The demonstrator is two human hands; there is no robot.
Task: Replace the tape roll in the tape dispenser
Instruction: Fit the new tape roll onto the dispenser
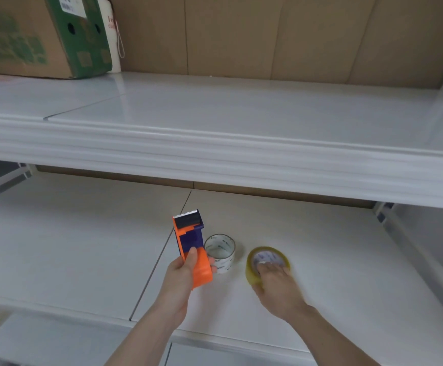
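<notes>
White metal shelving fills the view: upper shelf (241, 109) and lower shelf (69, 247), brown backing board behind. Far left on upper shelf: cardboard box (30, 40) with green print, standing against the back.

Lower shelf, left to right:
- Left hand (180, 270) wraps the handle of the tape dispenser (192, 244), thumb along its near side, fingers curled round the far side. Dispenser is orange with a dark blue inner part, raised off the shelf, serrated cutter end pointing up and away.
- Empty tape core (220, 253), clear, printed inside, stands on the shelf just right of the dispenser, touching or nearly touching the left fingertips.
- New tape roll (268, 262), yellowish, near the core but apart from it. Right hand (276, 283) is on it, fingers over the top and into the hole, thumb at the near rim. Grasp appears closed on the roll. Cannot tell whether the roll is lifted or resting; that area is slightly blurred.
</notes>
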